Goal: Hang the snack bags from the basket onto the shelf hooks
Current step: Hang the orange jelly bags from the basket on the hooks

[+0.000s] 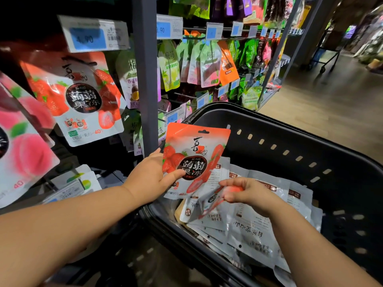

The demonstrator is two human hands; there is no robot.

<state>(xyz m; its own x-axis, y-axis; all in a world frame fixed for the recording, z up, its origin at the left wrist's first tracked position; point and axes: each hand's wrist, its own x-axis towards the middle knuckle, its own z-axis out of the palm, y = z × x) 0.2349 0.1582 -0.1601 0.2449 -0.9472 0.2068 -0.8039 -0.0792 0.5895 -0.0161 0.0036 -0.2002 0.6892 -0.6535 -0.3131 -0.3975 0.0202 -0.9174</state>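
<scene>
Forearms outstretched; left hand (151, 179) gripping, right hand (248, 194) pinching.

Shop aisle — hung snack bags (209, 63); blue price tags (88, 38); black basket (310, 146).

Grey shelf post (145, 79) as reference.
Left of it: strawberry jelly bag (76, 96) hangs under a blue price tag (91, 36); peach bags (27, 146) farther left.
Right of it: hooks (184, 95) carry green pouches (170, 65).
Below-right: black basket (290, 146), silver snack bags (255, 235) heaped inside.
Wooden floor (321, 104) beyond.

dim shop aisle, wood-look floor (323, 108), grey shelf upright (145, 79), blue price tags (89, 38) (print blurred), wheeled rack (322, 69) beyond
</scene>
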